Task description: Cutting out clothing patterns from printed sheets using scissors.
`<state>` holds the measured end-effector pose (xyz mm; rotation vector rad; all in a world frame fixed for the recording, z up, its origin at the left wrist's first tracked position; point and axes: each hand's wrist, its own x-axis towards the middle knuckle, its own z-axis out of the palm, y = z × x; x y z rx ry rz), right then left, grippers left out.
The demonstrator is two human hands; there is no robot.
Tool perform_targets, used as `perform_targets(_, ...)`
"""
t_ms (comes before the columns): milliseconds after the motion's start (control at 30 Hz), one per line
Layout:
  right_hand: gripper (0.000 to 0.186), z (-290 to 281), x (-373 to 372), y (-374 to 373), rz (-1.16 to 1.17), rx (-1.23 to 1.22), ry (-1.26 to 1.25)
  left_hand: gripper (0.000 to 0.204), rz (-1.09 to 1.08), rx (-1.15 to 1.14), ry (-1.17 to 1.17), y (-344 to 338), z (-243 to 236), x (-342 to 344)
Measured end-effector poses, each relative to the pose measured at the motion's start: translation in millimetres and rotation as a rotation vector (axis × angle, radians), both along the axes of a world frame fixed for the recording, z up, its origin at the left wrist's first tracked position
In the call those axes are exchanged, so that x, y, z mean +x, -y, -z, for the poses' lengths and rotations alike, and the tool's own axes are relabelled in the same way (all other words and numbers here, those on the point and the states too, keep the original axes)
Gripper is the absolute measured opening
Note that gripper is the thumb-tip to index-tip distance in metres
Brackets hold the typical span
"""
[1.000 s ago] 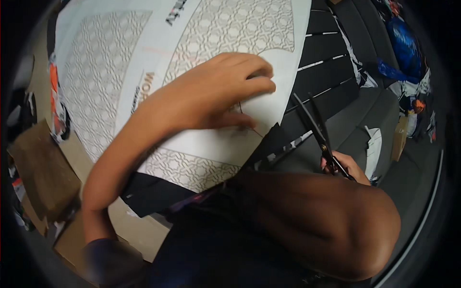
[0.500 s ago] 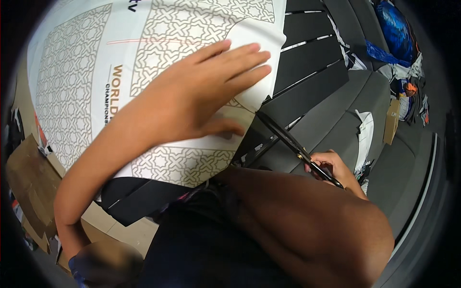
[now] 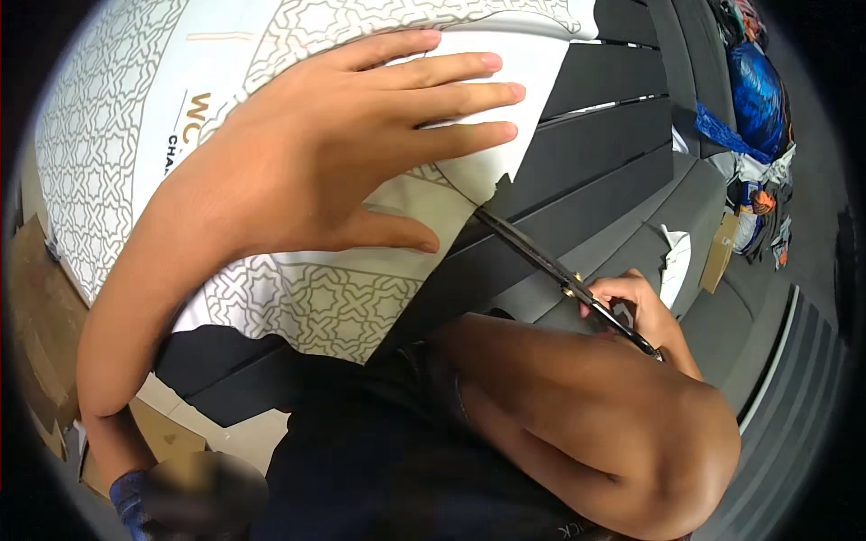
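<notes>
A white sheet (image 3: 86,171) with a brown-grey star lattice pattern, thin and fabric-like, covers the left and upper part of the dark slatted surface. My left hand (image 3: 361,126) lies palm down on it, fingers spread toward the right and thumb apart. Long dark scissors (image 3: 532,254) are in my right hand (image 3: 636,302), whose fingers wrap the handles beyond my bent knee. Their blade tips meet the sheet's right edge, just past my left fingertips, beside a small jagged notch. Whether the blades are closed there is hard to tell.
My bare leg (image 3: 577,406) crosses the lower right, near the scissors. A grey padded seat (image 3: 704,194) bears a white scrap (image 3: 675,266) and a small cardboard box (image 3: 719,252). A blue bundle (image 3: 756,99) sits at upper right. Cardboard (image 3: 45,316) stands at left.
My left hand's fingers and thumb have spread and flattened on the sheet. The view has shifted a little. The scissors stay at the sheet's edge in my right hand.
</notes>
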<state>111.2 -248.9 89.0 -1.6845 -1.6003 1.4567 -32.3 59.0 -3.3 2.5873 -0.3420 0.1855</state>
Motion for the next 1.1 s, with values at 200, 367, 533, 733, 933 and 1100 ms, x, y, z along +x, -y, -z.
perform_targets(200,0.035,-11.1,-7.6,-5.7,-0.002,0.030,0.072,0.099,-0.024,0.010,-0.018,1.9,2.4,0.1)
perform_targets(367,0.037,-5.3,28.2,-13.2,0.277,-0.195,0.179,0.097,-0.038,0.042,-0.028,3.1,-0.6,-0.3)
perform_targets(533,0.048,13.0,53.6,-27.2,0.612,-0.190,0.448,0.095,0.035,0.054,0.006,8.9,1.8,-1.2)
perform_targets(733,0.055,13.7,67.3,-93.4,0.437,-0.007,0.829,0.085,0.011,0.037,0.072,29.0,6.2,1.6)
perform_targets(933,0.058,29.8,93.1,-119.8,0.409,0.111,0.995,0.085,-0.130,0.033,0.078,121.5,11.5,23.6)
perform_targets(1100,0.057,26.8,100.5,-136.2,0.358,0.174,0.884,0.085,-0.230,0.030,0.160,160.6,15.7,32.3)
